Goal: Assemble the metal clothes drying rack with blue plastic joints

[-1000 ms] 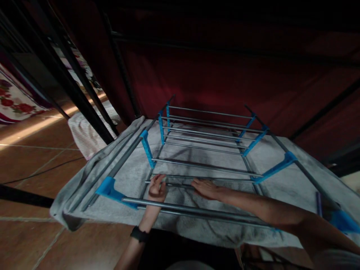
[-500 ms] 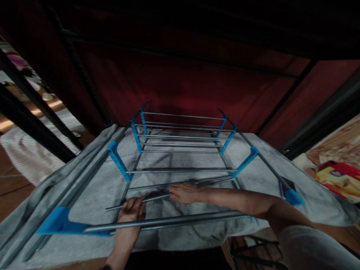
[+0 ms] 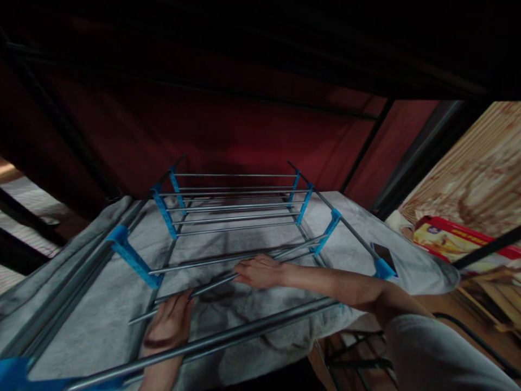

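A thin metal tube runs slantwise between my hands, inside a half-built rack of metal tubes and blue plastic side pieces. My left hand is closed around the tube near its left end, which sticks out past my fingers. Farther along, my right hand grips the same tube from above. Its far end lies near the right blue side piece; I cannot tell whether they touch. A left blue side piece stands beyond my left hand. Thicker front tubes cross over my left wrist.
The rack lies on a grey blanket. A phone rests by the right front blue corner. Beyond the blanket's right edge is a red and yellow box. A dark red curtain and black frame posts enclose the back.
My view has turned to the right, so the rack appears shifted left. Both hands keep their hold on the tube, and its right end now appears higher, closer to the right blue side piece.
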